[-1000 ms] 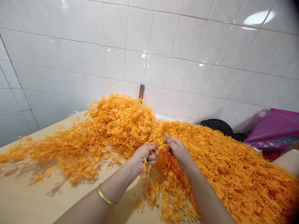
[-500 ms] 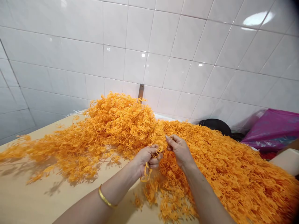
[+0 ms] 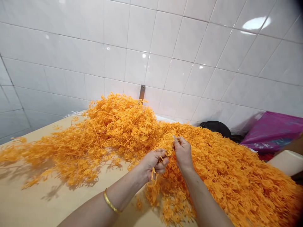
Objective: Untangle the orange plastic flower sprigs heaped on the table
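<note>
My left hand [image 3: 155,164] is closed on an orange artificial flower sprig [image 3: 154,176], whose thin looped ends hang below the palm. Just to its right, my right hand [image 3: 182,153] pinches thumb and forefinger together at the upper part of the orange bits. Exactly what lies between those fingertips is partly lost against the pile. Behind and to the right of both hands spreads a large heap of loose orange pieces [image 3: 236,176]. Bushy orange branches [image 3: 118,123] with stems lie piled to the left.
The tan tabletop [image 3: 94,201] shows at the front left. Black round objects [image 3: 217,127] and a purple plastic bag [image 3: 270,130] sit at the back right, near a whitish block [image 3: 286,162]. A tiled wall [image 3: 156,63] with a metal bracket [image 3: 142,93] stands behind.
Both hands have shifted slightly to the right in the picture, staying close together with the orange sprig. The view has turned a little.
</note>
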Motion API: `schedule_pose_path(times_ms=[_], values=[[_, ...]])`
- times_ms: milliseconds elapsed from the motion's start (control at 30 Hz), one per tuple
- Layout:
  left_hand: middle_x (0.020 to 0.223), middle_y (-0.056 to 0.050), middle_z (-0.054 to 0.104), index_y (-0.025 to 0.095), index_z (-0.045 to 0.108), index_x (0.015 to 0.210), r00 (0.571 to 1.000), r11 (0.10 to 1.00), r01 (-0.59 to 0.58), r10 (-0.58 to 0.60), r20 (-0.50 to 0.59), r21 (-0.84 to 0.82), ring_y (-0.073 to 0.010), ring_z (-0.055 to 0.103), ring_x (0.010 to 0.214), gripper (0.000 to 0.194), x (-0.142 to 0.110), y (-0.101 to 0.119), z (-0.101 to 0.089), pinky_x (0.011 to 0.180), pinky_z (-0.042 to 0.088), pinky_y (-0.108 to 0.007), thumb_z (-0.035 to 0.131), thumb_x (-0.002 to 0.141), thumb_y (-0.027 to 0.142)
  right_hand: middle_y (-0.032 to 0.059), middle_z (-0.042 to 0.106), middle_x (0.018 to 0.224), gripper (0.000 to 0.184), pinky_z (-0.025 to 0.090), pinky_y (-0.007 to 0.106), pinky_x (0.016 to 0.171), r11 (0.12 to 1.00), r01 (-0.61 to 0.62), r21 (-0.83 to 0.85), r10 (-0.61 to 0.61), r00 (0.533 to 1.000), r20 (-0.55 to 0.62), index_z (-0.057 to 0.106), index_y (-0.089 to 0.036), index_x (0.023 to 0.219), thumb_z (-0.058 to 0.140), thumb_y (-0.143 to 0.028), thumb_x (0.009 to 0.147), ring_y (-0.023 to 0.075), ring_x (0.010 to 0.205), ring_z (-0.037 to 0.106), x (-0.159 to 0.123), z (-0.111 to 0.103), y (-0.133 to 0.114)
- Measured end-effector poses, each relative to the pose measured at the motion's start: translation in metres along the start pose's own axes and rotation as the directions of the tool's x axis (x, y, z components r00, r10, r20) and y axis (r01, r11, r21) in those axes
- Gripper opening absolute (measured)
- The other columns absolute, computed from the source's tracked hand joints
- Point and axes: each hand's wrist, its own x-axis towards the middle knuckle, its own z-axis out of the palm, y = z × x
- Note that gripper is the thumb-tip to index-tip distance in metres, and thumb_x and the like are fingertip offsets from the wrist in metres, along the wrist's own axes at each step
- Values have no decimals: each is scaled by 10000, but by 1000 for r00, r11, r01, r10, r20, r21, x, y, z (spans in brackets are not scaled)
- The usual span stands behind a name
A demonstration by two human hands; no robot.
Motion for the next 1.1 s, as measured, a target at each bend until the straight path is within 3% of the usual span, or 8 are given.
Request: schedule_pose_path(times_ms=[233,500,667,767,867,967,1033,1100], values=[[389,79,411,192,324,656,999,999,-1,3,47,-48,-15,113,247,116,-2,-1,0,319,77,-162,421,716,178,-77,337,457,262,257,187,395,998,-23,54,24,1000,-13,386,-181,553,510,-356,703,60,411,292,2,0,0],[384,86,372,179,340,626,998,1000,-22,22,56,-4,-14,99,249,148,-15,7,20,294,85,-158,438,733,206,-81,357,436,266,298,178,386,983,-19,184,30,998,-60,405,-176,553,520,-371,692,54,384,338,-1,3,-19],[363,78,329,160,387,607,992,989,-34,16,127,141,-11,153,264,199,-41,6,26,300,128,-153,493,726,277,-100,308,383,302,343,192,365,955,-85,285,162,952,-259,325,-195,537,470,-397,710,56,312,340,28,-41,-21],[424,57,401,152,440,687,995,980,-102,105,-4,171,-10,209,280,99,-59,15,18,312,156,-146,478,740,226,-85,382,428,219,339,184,367,956,-117,269,194,939,-283,364,-185,571,470,-308,717,49,320,360,33,-76,-24],[444,39,406,138,435,631,965,957,-207,234,-116,202,-5,198,268,150,-76,30,9,301,164,-152,385,771,154,-78,452,507,66,360,189,403,977,-104,186,136,976,-170,445,-192,751,487,-201,700,57,360,414,17,-85,-26],[478,27,423,115,501,754,924,931,-293,334,-185,217,-7,224,284,186,-95,44,1,313,209,-144,319,788,98,-47,479,561,185,367,210,450,988,106,-111,-98,993,69,497,-205,929,449,-206,751,75,422,433,-17,-79,-29],[474,27,420,108,515,826,904,923,-307,359,-231,231,-10,233,285,206,-110,49,-2,316,225,-143,314,789,85,-8,495,621,210,381,238,504,901,289,-322,-206,941,269,536,-201,958,407,-246,798,104,513,471,-49,-75,-31],[460,31,410,115,516,839,882,921,-300,367,-294,250,-15,233,278,192,-126,47,-4,306,221,-144,335,784,87,45,525,748,238,403,271,572,783,461,-417,-248,847,471,550,-186,975,427,-289,798,145,634,508,-84,-75,-32]])
